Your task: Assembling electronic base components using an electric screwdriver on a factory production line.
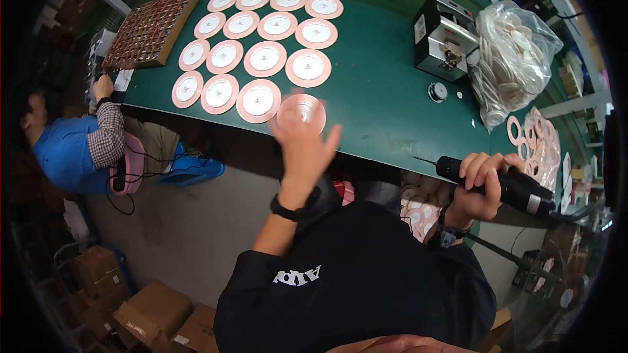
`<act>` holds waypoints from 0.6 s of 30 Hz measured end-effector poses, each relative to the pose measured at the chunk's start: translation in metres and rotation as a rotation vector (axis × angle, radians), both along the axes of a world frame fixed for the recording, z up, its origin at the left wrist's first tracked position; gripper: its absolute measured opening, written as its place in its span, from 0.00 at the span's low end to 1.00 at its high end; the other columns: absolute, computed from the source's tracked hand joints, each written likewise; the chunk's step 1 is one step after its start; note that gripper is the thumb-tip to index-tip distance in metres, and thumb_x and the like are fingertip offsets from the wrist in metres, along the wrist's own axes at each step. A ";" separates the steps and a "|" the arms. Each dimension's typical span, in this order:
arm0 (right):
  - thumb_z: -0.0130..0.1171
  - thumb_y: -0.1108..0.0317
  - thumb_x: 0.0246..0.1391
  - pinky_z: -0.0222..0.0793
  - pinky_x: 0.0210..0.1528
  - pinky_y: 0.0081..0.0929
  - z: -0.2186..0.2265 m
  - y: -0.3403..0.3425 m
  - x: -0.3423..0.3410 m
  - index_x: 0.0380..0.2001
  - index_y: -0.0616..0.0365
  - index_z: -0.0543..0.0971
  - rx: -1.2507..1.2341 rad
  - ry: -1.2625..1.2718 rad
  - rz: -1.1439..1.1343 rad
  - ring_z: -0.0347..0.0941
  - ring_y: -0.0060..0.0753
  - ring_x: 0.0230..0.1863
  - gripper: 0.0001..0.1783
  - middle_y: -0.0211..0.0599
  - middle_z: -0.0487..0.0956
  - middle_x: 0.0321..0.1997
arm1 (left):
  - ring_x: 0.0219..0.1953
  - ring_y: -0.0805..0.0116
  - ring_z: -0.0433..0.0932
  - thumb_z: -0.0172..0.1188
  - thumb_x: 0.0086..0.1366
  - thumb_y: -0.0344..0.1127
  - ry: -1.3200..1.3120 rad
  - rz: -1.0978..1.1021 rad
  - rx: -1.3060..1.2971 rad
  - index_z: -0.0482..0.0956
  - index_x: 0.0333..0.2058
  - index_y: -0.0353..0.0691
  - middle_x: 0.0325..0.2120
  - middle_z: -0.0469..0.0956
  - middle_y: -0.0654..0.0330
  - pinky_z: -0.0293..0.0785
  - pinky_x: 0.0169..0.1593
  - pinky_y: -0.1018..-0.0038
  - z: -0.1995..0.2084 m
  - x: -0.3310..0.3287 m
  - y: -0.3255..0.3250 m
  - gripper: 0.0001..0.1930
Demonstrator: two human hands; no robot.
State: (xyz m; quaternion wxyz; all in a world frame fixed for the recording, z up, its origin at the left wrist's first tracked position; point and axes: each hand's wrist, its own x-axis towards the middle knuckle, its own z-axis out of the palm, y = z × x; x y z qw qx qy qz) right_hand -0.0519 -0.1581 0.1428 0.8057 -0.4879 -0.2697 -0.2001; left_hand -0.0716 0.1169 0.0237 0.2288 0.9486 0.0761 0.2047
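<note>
My left hand, slightly blurred, reaches over the front edge of the green table with its fingers spread. Its fingertips are at the nearest pink-rimmed white disc, partly covering it; whether they touch it I cannot tell. That disc is at the front right corner of several rows of similar discs laid flat. My right hand is wrapped round a black electric screwdriver, held near the table's front edge. The thin bit points left, apart from the discs.
A black and silver machine stands at the back right, beside a clear bag of white discs. A round metal part lies before it. Pink rings are far right. A divided box and a seated co-worker are left.
</note>
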 end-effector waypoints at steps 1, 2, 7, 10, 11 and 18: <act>0.53 0.77 0.56 0.63 0.24 0.30 -0.003 -0.003 0.005 0.53 0.60 0.66 0.002 0.003 0.005 0.59 0.26 0.16 0.21 0.32 0.64 0.21 | 0.70 0.38 0.57 0.68 0.59 0.53 -0.058 0.175 0.096 0.75 0.61 0.50 0.68 0.62 0.46 0.45 0.66 0.29 0.000 -0.004 0.013 0.33; 0.53 0.77 0.56 0.63 0.24 0.30 -0.007 -0.003 0.012 0.54 0.60 0.66 -0.001 0.043 -0.020 0.59 0.26 0.16 0.21 0.31 0.64 0.21 | 0.70 0.38 0.57 0.68 0.59 0.53 -0.057 0.191 0.106 0.75 0.61 0.50 0.68 0.62 0.46 0.45 0.66 0.29 -0.001 -0.006 0.027 0.33; 0.55 0.77 0.57 0.64 0.24 0.30 -0.026 0.000 0.037 0.56 0.61 0.67 -0.024 0.174 -0.066 0.61 0.26 0.17 0.22 0.31 0.65 0.21 | 0.67 0.38 0.58 0.69 0.56 0.57 0.107 0.110 0.186 0.75 0.62 0.51 0.65 0.63 0.43 0.49 0.64 0.33 -0.013 -0.013 0.050 0.36; 0.55 0.77 0.58 0.65 0.25 0.29 -0.025 -0.008 0.047 0.55 0.61 0.67 -0.047 0.185 -0.115 0.61 0.26 0.17 0.22 0.32 0.66 0.21 | 0.64 0.41 0.60 0.70 0.54 0.59 0.093 0.016 0.151 0.75 0.62 0.52 0.62 0.64 0.41 0.52 0.62 0.39 -0.009 -0.014 0.016 0.38; 0.55 0.78 0.58 0.65 0.25 0.29 -0.023 -0.010 0.051 0.55 0.61 0.67 -0.055 0.176 -0.134 0.62 0.25 0.17 0.22 0.32 0.67 0.22 | 0.63 0.43 0.61 0.70 0.54 0.59 0.100 -0.019 0.130 0.75 0.62 0.52 0.61 0.64 0.42 0.52 0.61 0.41 -0.007 -0.015 0.003 0.38; 0.56 0.82 0.58 0.68 0.27 0.30 0.006 -0.029 0.113 0.54 0.61 0.69 -0.046 0.054 -0.200 0.64 0.24 0.18 0.21 0.32 0.71 0.24 | 0.58 0.47 0.64 0.71 0.53 0.60 0.096 -0.213 0.046 0.75 0.61 0.48 0.57 0.66 0.45 0.55 0.58 0.47 -0.008 0.017 -0.058 0.39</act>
